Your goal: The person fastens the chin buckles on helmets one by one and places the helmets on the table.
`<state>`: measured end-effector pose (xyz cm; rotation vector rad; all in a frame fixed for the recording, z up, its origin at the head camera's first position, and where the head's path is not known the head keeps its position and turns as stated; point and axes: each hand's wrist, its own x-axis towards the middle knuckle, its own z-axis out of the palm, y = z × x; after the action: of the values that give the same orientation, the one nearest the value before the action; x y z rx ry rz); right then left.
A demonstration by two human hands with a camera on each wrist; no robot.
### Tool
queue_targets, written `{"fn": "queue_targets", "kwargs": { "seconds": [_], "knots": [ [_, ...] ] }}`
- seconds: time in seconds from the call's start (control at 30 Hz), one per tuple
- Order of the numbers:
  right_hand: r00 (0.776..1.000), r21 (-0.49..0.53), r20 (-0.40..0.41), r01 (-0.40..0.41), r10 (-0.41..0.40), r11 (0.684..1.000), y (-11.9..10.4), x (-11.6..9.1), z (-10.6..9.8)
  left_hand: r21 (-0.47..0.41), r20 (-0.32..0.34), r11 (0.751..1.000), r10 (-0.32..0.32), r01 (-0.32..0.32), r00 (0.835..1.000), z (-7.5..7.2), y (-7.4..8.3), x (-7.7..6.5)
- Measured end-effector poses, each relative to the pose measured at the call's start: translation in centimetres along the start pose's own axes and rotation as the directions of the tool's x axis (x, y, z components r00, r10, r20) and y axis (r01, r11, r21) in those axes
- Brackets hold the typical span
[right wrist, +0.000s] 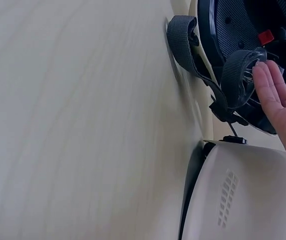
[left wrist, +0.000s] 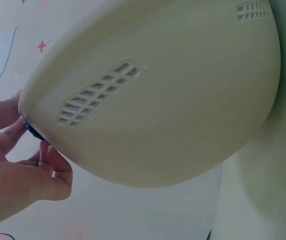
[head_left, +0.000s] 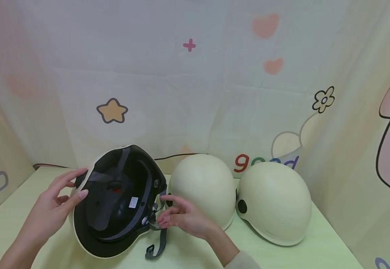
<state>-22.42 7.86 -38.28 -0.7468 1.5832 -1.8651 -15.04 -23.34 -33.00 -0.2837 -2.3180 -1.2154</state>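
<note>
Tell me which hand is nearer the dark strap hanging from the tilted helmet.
Right. The right hand is beside the strap, fingertips just above its hanging end; the left hand is across the helmet, holding the opposite rim.

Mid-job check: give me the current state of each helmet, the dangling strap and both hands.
Left helmet: tipped up, inside facing the head camera
Strap: loose, end hanging down
Middle helmet: dome up on the table
Right helmet: dome up on the table
Left hand: gripping the left helmet's rim
Right hand: fingertips at the strap
</note>
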Motion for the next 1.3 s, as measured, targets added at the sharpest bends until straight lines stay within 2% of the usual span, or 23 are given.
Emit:
{"fn": "queue_targets", "kwargs": {
  "seconds": [0.1, 0.27, 0.5, 0.67, 0.83, 0.93, 1.17, 1.3],
  "knots": [
    [1.0, -0.01, -0.008, 0.0, 0.0, 1.0, -0.1, 0.2, 0.2, 0.01, 0.0, 0.999, -0.046, 0.046, 0.999, -0.3, -0.2, -0.2],
    [0.999, -0.022, -0.034, 0.003, -0.004, 1.0, -0.3, 0.3, 0.3, 0.04, -0.008, 0.996, -0.075, 0.076, 0.997, -0.4, -0.4, -0.5],
    [0.994, -0.079, -0.06, 0.09, -0.094, 0.993, -0.9, 0.2, 0.1, 0.011, -0.005, 0.993, -0.118, 0.118, 0.993, 0.3, -1.0, -0.7],
    [0.979, -0.187, -0.127, 0.132, -0.157, 0.973, -1.2, 0.1, -0.1, 0.01, 0.003, 0.991, -0.137, 0.137, 0.991, 0.8, -1.7, -0.9],
    [0.956, -0.229, -0.161, 0.206, -0.246, 0.951, -1.8, -0.1, -0.5, 0.013, 0.025, 0.986, -0.166, 0.166, 0.986, 1.2, -2.7, -1.0],
    [0.948, -0.249, -0.178, 0.214, -0.262, 0.945, -2.2, -0.2, -0.6, 0.004, 0.033, 0.986, -0.166, 0.166, 0.986, 1.3, -3.1, -1.2],
    [0.944, -0.269, -0.148, 0.249, -0.296, 0.93, -2.8, -0.3, -0.5, -0.005, 0.133, 0.985, -0.171, 0.173, 0.976, 1.2, -3.1, -1.3],
    [0.95, -0.261, -0.113, 0.253, -0.289, 0.932, -2.9, -0.3, 0.0, 0.017, 0.165, 0.986, -0.169, 0.168, 0.972, 0.9, -3.0, -1.3]
  ]
}}
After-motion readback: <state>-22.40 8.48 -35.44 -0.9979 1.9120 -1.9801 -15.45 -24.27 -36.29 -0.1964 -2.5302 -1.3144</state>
